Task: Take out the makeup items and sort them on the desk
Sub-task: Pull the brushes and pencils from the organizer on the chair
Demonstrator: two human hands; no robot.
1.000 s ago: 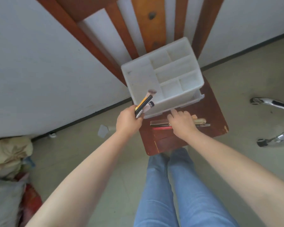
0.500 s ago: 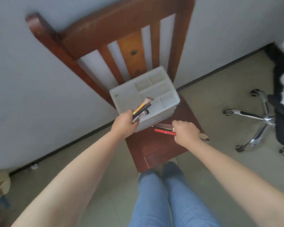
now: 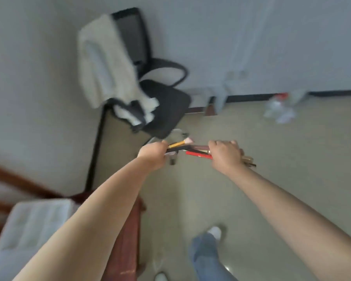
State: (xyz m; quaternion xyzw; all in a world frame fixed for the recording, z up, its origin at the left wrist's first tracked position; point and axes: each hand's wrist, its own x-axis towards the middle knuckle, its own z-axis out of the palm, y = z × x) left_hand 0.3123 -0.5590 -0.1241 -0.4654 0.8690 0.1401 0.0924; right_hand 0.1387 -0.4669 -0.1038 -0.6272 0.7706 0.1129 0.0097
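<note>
Near the middle of the view, both arms reach forward over the floor (image 3: 272,179), and each hand holds a bundle of makeup items in the air. At about 9 o'clock from the centre, the left hand (image 3: 152,154) is closed in a fist around several thin sticks. One of them is a yellow-handled brush (image 3: 178,144) with a pale pink tip. Its long axis runs nearly horizontal and it points toward 3 o'clock, a little upward, away from the fist. Dark sticks lie just under it in the same grip, but they are too blurred to name.

At 3 o'clock from that fist, the right hand (image 3: 225,155) curls its fingers around another bundle. A red pencil (image 3: 199,155) comes out of it toward 9 o'clock, tilted slightly up at its free end. A gold-coloured piece (image 3: 247,160) sticks out from the other side of the hand, toward 4 o'clock. The tips of the two bundles almost meet between the hands; I cannot tell if they touch.

At 7 o'clock, the white organizer (image 3: 32,220) stands on the wooden chair (image 3: 128,250). At 11 o'clock is a black office chair (image 3: 166,106) with a white cloth (image 3: 103,63) over its back.
</note>
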